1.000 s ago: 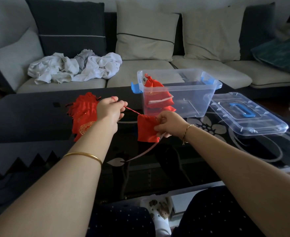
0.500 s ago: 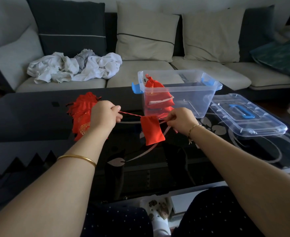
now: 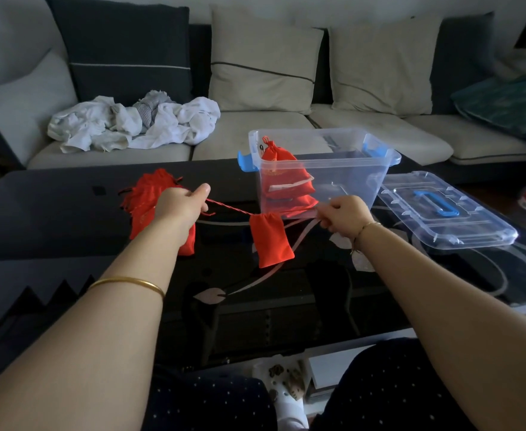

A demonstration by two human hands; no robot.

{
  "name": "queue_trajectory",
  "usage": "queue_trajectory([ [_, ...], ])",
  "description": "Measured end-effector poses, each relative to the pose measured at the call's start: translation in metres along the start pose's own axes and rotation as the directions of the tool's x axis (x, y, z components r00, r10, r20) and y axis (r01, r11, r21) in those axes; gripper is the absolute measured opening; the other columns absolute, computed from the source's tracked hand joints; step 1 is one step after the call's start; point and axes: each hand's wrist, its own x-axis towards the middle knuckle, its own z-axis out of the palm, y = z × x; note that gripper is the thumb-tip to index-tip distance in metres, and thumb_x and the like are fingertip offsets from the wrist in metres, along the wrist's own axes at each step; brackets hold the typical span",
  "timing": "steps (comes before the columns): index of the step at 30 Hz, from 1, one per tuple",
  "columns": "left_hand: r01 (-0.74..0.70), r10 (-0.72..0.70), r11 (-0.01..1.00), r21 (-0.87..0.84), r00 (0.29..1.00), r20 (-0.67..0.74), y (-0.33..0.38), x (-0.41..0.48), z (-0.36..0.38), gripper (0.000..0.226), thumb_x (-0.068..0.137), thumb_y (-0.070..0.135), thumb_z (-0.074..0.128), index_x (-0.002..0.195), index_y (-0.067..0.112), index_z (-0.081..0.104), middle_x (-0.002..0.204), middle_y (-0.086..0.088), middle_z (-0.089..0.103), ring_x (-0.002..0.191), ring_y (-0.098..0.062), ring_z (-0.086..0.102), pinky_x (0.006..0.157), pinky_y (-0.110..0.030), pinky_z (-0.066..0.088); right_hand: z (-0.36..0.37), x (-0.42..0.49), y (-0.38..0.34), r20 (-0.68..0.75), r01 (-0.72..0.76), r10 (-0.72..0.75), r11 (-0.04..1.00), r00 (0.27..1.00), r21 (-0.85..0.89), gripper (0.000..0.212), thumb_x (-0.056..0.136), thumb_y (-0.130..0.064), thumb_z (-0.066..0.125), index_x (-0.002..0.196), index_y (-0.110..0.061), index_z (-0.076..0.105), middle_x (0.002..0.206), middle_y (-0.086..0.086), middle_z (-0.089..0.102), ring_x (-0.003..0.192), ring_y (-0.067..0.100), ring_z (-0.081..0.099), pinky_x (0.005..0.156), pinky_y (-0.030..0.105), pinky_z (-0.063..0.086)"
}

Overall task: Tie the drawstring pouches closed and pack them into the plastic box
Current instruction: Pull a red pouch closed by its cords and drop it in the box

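Head view shows the hands drawn wider apart than a second ago. Then the right hand (image 3: 344, 214) was holding the small red fabric drawstring pouch (image 3: 271, 239) at its mouth while the left hand (image 3: 180, 205) pulled. Now each hand pulls a cord end outward, and the pouch hangs free between them, above the dark glass tabletop (image 3: 53, 213) and just in front of the clear plastic box with blue latches (image 3: 348, 181).

The left hand's grip is pinching the twisted red drawstring (image 3: 227, 206) between thumb and curled fingers, and that stretch runs taut down to the pouch mouth. The right hand's grip is curled tight on the other cord end. The cord itself is hard to pick out there against the red behind it.

The pouch mouth looks gathered tight, so I judge the cinching is about done and the knot is what remains before this one goes into the box. Several tied red pouches (image 3: 283, 178) already sit stacked in the left end of the box. A heap of loose red pouches (image 3: 149, 197) lies on the tabletop behind the left hand, so a good share of the work is left. The clear box lid with a blue handle (image 3: 441, 219) lies on the tabletop to the right of the box.
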Motion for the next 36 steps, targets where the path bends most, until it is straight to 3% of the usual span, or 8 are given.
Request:
queue_trajectory([
  [3, 0.386, -0.313, 0.839, -0.383, 0.919, 0.242, 0.000, 0.004, -0.002, 0.036, 0.091, 0.045, 0.056, 0.070, 0.015, 0.057, 0.061, 0.006, 0.042, 0.050, -0.006, 0.033, 0.045, -0.019, 0.025, -0.003, -0.004, -0.007, 0.162, -0.285, 0.237, 0.848, 0.958, 0.447, 0.031, 0.092, -0.034, 0.055, 0.069, -0.013, 0.055, 0.060, -0.001, 0.052, 0.052, 0.009, 0.044, 0.048, 0.018, 0.033],
  [8, 0.603, -0.336, 0.568, -0.560, 0.791, 0.511, 0.002, -0.001, -0.003, 0.026, 0.093, 0.035, 0.056, 0.077, 0.017, 0.064, 0.064, 0.008, 0.046, 0.056, -0.002, 0.039, 0.048, -0.016, 0.030, -0.006, -0.003, -0.012, 0.417, -0.557, 0.381, 0.425, 0.825, 0.713, 0.031, 0.093, -0.028, 0.052, 0.065, -0.016, 0.051, 0.063, -0.004, 0.051, 0.056, 0.007, 0.045, 0.054, 0.018, 0.032],
  [15, 0.621, -0.469, 0.281, -0.731, 0.754, 0.460, -0.002, 0.005, -0.003, 0.027, 0.094, 0.029, 0.055, 0.072, 0.016, 0.061, 0.040, 0.008, 0.053, 0.044, -0.002, 0.038, 0.043, -0.015, 0.030, -0.001, -0.002, -0.007, 0.301, -0.524, 0.522, 0.357, 0.798, 0.773, 0.034, 0.092, -0.015, 0.049, 0.059, -0.012, 0.047, 0.057, -0.003, 0.043, 0.050, 0.007, 0.039, 0.053, 0.015, 0.032],
  [17, 0.552, -0.414, 0.311, -0.774, 0.812, 0.413, 0.004, 0.003, -0.001, 0.023, 0.094, 0.031, 0.055, 0.076, 0.017, 0.062, 0.054, 0.011, 0.060, 0.051, -0.001, 0.044, 0.045, -0.015, 0.035, 0.002, 0.000, -0.008, 0.226, -0.475, 0.496, 0.461, 0.838, 0.749, 0.032, 0.091, -0.013, 0.049, 0.060, -0.013, 0.048, 0.056, -0.002, 0.043, 0.047, 0.008, 0.038, 0.045, 0.015, 0.031],
  [21, 0.297, -0.071, 0.545, -0.784, 0.948, 0.309, 0.022, -0.006, 0.003, 0.031, 0.099, 0.037, 0.043, 0.076, 0.021, 0.057, 0.096, 0.008, 0.065, 0.097, -0.007, 0.059, 0.078, -0.023, 0.043, 0.001, -0.001, -0.028, -0.041, -0.181, 0.275, 0.731, 0.961, 0.658, 0.028, 0.090, -0.012, 0.053, 0.062, -0.010, 0.054, 0.059, 0.003, 0.051, 0.043, 0.010, 0.043, 0.039, 0.017, 0.034],
  [24, 0.162, 0.119, 0.704, -0.692, 0.933, 0.339, 0.038, -0.016, 0.008, 0.032, 0.100, 0.032, 0.040, 0.073, 0.021, 0.053, 0.080, 0.009, 0.071, 0.083, -0.006, 0.066, 0.078, -0.028, 0.042, 0.001, -0.011, -0.056, -0.115, 0.087, -0.034, 0.863, 0.993, 0.497, 0.026, 0.089, -0.013, 0.054, 0.063, -0.009, 0.057, 0.061, 0.004, 0.053, 0.049, 0.011, 0.045, 0.046, 0.020, 0.039],
  [29, 0.042, 0.226, 0.842, -0.538, 0.877, 0.423, 0.047, -0.030, 0.020, 0.012, 0.089, 0.008, 0.060, 0.078, 0.011, 0.064, 0.070, 0.000, 0.061, 0.060, -0.009, 0.052, 0.067, -0.022, 0.047, 0.010, -0.022, -0.088, -0.103, 0.358, -0.343, 0.896, 0.934, 0.261, 0.026, 0.088, -0.019, 0.057, 0.063, -0.016, 0.060, 0.062, -0.001, 0.057, 0.062, 0.013, 0.051, 0.061, 0.031, 0.044],
  [36, -0.088, 0.273, 0.915, -0.394, 0.853, 0.445, 0.044, -0.032, 0.025, 0.004, 0.084, 0.007, 0.067, 0.080, 0.004, 0.067, 0.063, 0.000, 0.058, 0.053, -0.006, 0.048, 0.055, -0.016, 0.047, 0.014, -0.031, -0.093, -0.022, 0.429, -0.436, 0.873, 0.900, 0.233, 0.030, 0.092, -0.020, 0.053, 0.063, -0.016, 0.057, 0.063, -0.004, 0.057, 0.059, 0.009, 0.050, 0.057, 0.020, 0.045],
])
